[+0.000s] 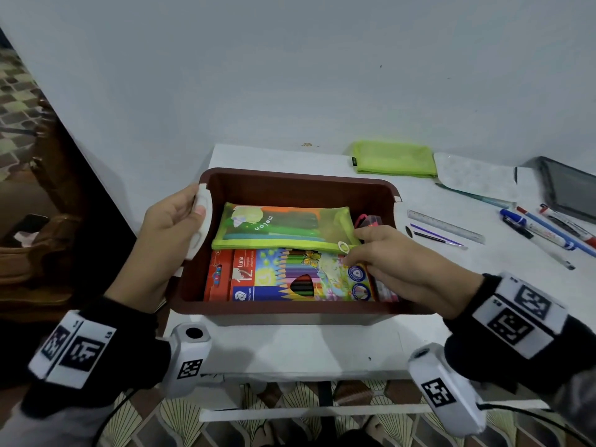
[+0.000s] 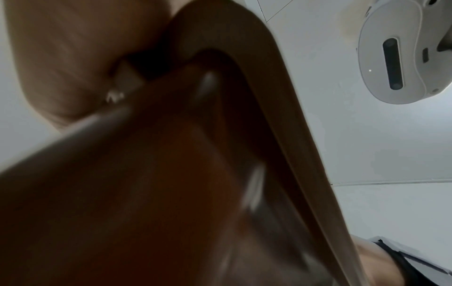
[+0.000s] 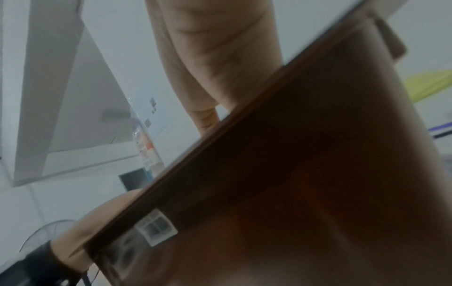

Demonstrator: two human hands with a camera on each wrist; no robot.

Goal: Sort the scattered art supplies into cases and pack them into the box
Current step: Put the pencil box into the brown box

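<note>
gripping the white handle [image 1: 202,217] at the left end of the brown box [image 1: 300,180] with the left hand [image 1: 167,233], fingers curled round it. pinching the right edge of the green mesh case [image 1: 280,225] inside the box with the right hand [image 1: 396,266], above the pencil pack [image 1: 300,275]. risking the case riding up over the red item [image 1: 371,221] at the right. leaving pens [image 1: 545,233] and ruler [image 1: 445,225] waiting on the surface [image 1: 290,346], far right.
</note>
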